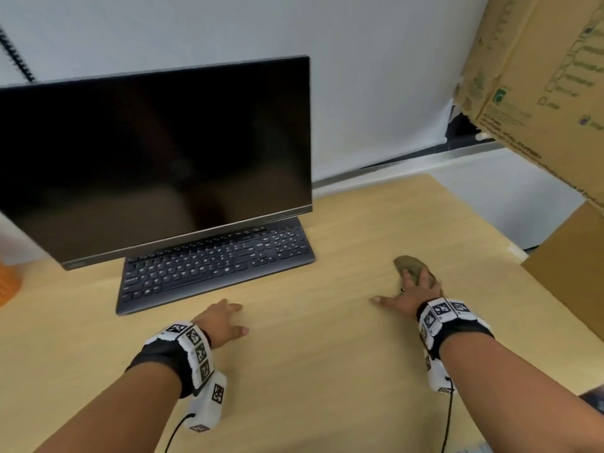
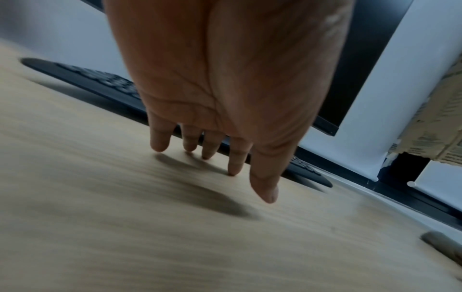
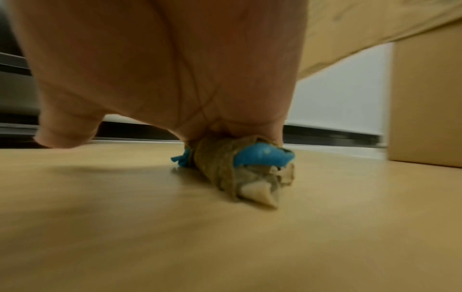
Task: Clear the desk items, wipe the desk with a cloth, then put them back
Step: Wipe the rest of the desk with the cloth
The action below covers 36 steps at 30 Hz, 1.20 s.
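A crumpled brownish cloth (image 1: pixel 408 264) with a blue patch (image 3: pixel 220 158) lies on the light wooden desk (image 1: pixel 310 371), to the right of the keyboard. My right hand (image 1: pixel 415 289) presses down on it with straight fingers, the thumb splayed out to the left on the desk. My left hand (image 1: pixel 228 318) is in front of the black keyboard (image 1: pixel 215 266), with its fingertips (image 2: pixel 232 170) touching the bare desk and holding nothing. The keyboard's far edge is tucked under the dark monitor (image 1: pixel 157 158) at the back left.
A large cardboard box (image 1: pixel 539 76) overhangs the desk's far right corner. Another box (image 1: pixel 572 263) stands at the right edge. An orange object (image 1: pixel 8 282) shows at the left edge. A grey partition wall runs behind the desk.
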Each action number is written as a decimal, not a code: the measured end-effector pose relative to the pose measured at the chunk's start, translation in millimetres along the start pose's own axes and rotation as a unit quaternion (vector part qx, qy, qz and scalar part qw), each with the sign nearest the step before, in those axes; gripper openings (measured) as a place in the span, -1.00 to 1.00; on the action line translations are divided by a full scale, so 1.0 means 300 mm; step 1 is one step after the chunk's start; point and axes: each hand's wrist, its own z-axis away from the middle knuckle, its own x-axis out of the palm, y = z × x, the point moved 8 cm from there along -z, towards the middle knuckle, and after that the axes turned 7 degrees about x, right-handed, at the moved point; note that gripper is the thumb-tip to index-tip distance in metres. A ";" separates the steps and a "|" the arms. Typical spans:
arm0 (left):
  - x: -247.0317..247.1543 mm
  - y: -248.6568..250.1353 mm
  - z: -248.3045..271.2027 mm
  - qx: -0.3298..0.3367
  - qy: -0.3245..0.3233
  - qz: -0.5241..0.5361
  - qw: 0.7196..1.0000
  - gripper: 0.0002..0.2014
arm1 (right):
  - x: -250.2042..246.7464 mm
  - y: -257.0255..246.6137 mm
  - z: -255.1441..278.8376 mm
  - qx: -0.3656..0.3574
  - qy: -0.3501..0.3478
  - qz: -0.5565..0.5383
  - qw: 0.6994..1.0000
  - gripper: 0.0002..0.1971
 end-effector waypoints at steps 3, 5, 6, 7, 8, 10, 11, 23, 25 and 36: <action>0.012 -0.153 0.076 -0.026 -0.005 -0.003 1.000 -0.29 | 0.073 -0.241 0.097 -0.061 0.000 0.029 0.998 0.17; 0.021 -0.273 0.141 -0.050 -0.007 -0.010 0.999 -0.23 | 0.128 -0.395 0.175 -0.102 0.003 0.049 0.994 0.18; 0.026 -0.332 0.170 -0.063 -0.008 -0.010 0.998 -0.18 | 0.158 -0.464 0.217 -0.119 0.002 0.063 0.991 0.18; 0.032 -0.408 0.209 -0.078 -0.009 -0.007 0.997 -0.12 | 0.200 -0.542 0.269 -0.138 -0.001 0.077 0.987 0.18; 0.037 -0.477 0.240 -0.092 -0.007 -0.002 0.996 -0.04 | 0.241 -0.609 0.319 -0.154 -0.004 0.091 0.984 0.18; 0.048 -0.607 0.298 -0.118 0.003 0.013 0.993 0.10 | 0.327 -0.731 0.425 -0.186 -0.010 0.118 0.975 0.20; 0.055 -0.673 0.331 -0.131 0.010 0.022 0.991 0.15 | 0.374 -0.795 0.480 -0.203 -0.012 0.131 0.970 0.20; 0.150 -1.024 0.541 -0.222 0.023 0.015 0.975 0.30 | 0.605 -1.194 0.777 -0.348 -0.019 0.179 0.920 0.03; 0.158 -1.078 0.563 -0.246 0.019 0.022 0.969 0.32 | 0.560 -1.138 0.706 -0.313 -0.004 0.140 0.939 -0.05; 0.191 -1.160 0.575 -0.238 0.028 0.078 0.968 0.32 | 0.321 -0.785 0.358 -0.072 0.056 -0.006 0.996 0.01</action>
